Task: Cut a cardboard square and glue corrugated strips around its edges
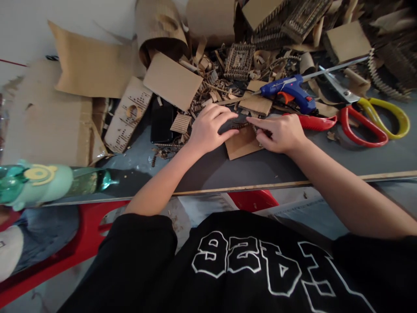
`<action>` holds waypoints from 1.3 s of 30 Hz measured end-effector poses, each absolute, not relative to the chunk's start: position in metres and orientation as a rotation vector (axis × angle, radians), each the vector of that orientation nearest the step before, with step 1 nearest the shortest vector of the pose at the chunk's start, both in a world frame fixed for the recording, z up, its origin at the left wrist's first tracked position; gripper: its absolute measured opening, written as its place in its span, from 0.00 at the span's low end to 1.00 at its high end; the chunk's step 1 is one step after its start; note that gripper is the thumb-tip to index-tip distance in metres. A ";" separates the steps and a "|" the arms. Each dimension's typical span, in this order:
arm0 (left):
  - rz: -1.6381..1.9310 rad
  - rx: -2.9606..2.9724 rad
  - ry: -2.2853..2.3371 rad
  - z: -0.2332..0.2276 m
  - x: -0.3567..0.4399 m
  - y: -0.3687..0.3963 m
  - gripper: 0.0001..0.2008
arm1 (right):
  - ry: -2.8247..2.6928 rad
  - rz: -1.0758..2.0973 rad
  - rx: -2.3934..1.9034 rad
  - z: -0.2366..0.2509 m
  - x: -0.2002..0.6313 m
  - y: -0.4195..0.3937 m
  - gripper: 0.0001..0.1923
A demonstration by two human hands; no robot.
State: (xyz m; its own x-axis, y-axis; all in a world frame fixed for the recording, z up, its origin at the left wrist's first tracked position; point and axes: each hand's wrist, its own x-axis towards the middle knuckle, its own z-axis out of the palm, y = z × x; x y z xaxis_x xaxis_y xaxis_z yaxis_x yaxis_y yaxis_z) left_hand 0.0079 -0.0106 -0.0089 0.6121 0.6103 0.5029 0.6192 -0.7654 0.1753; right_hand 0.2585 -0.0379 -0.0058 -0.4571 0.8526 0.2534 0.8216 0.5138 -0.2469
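My left hand is over the table with its fingers curved and its thumb apart from them; nothing shows in its grasp. Its fingertips are beside the far edge of a small flat brown cardboard piece lying on the table. My right hand is at the right side of that piece, with the index finger stretched toward the left hand. Its other fingers are curled, and the thumb is low by the piece's right edge. Whatever lies between them is hidden. Thin dark ridged bits lie along the piece's far edge.
A blue glue gun lies behind my right hand, and scissors with red and yellow handles lie to the right. A black phone, a cardboard sheet and scraps spread leftward. A green bottle lies near the table edge.
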 end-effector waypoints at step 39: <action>-1.173 -2.611 -1.088 -0.014 -0.008 -0.024 0.16 | -2.413 0.080 -1.604 0.025 0.249 -0.048 0.13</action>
State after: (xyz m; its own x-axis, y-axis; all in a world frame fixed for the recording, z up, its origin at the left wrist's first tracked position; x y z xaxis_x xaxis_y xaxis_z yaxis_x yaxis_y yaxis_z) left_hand -0.0078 -0.0240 -0.0136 0.4549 0.5744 0.6805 0.6354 -0.7448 0.2039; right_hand 0.2486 -0.0479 0.0251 -0.3668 0.9145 0.1705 0.9013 0.3948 -0.1783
